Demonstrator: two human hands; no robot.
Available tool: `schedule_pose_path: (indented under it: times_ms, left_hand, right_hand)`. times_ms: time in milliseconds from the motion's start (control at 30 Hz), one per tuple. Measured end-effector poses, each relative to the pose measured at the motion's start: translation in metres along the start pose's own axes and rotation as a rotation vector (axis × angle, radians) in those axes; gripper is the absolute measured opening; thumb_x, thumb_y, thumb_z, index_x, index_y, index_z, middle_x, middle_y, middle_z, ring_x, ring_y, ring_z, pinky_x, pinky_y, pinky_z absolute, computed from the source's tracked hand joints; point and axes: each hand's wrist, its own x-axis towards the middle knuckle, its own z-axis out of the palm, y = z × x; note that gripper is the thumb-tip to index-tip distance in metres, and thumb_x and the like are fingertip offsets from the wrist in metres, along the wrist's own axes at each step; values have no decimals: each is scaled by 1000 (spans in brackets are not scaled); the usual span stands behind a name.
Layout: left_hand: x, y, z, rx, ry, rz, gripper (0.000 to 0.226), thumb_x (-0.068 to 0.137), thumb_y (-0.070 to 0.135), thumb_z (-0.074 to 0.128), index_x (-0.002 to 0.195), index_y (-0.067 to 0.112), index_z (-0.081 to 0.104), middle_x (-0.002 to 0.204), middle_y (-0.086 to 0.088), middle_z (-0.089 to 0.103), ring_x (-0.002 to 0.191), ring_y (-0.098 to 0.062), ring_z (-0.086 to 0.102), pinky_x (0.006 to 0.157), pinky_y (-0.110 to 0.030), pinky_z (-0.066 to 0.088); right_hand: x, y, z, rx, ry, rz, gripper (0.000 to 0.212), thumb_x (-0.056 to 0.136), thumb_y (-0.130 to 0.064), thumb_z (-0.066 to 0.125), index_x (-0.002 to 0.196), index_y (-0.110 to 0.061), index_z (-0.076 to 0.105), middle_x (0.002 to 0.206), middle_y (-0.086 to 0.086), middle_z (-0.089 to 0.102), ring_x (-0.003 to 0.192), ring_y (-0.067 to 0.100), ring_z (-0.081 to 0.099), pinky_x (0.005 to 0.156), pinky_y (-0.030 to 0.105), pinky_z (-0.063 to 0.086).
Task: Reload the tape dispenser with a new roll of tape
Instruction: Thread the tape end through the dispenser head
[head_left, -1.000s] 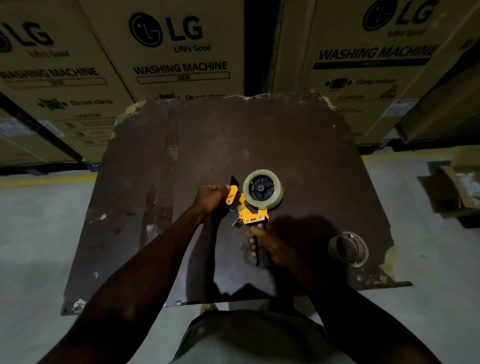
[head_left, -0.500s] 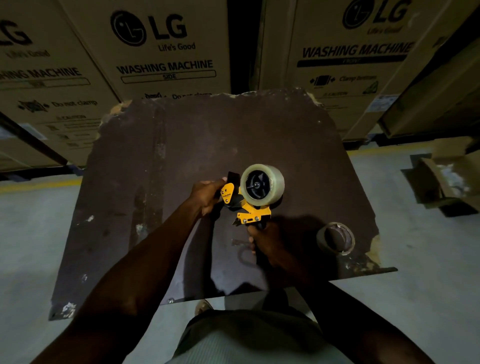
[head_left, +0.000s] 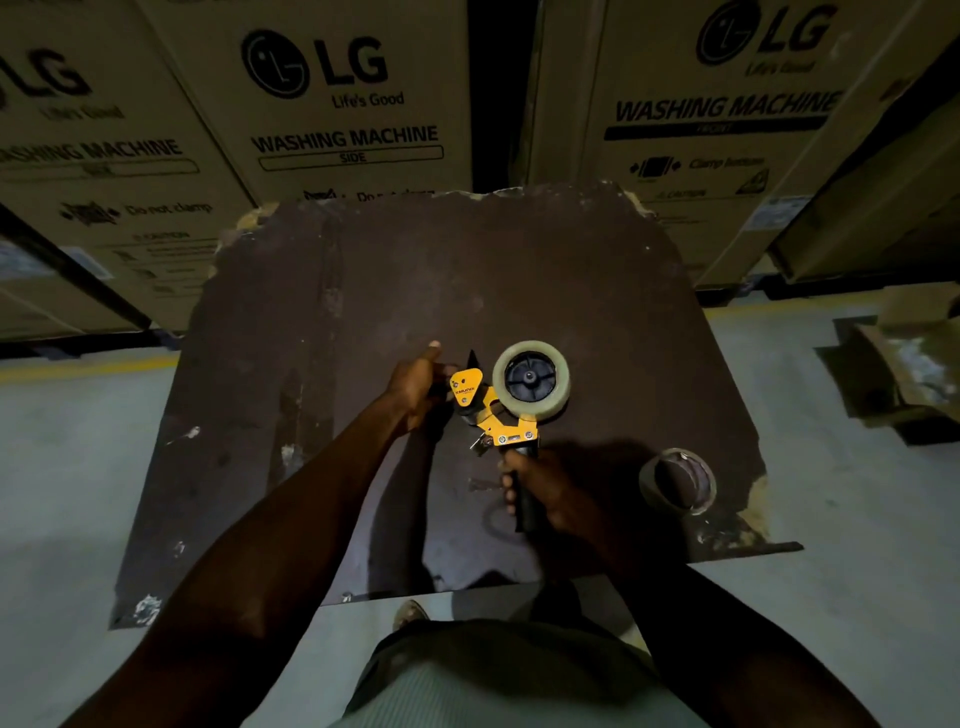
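A yellow and black tape dispenser is held above a dark worn board. A pale roll of tape sits on its black hub. My right hand is closed around the black handle below the yellow frame. My left hand is at the dispenser's front end, fingers curled by the yellow guard plate, thumb raised. An old, nearly bare tape core lies on the board to the right.
Large cardboard washing-machine boxes stand right behind the board. An open carton lies on the grey floor at the right. The board's edges are chipped, and my shoe tip shows below its near edge.
The dispenser has tilted so the roll's open side faces the camera again. My left thumb has lifted off the front end. Both hands stay in the same spots.
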Motion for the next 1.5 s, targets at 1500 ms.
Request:
schedule_pose_path:
  times_ms: [1500]
  left_hand:
    - [-15,-19,3,149,-5,161,21,87,9,70,104,-3,72,100,-24,72,85,-29,68,87,-43,55]
  right_hand:
    - [11,-64,4,-1534,175,-930,24,82,-48,69,88,-28,80,88,1,76,93,27,61,76,34,40]
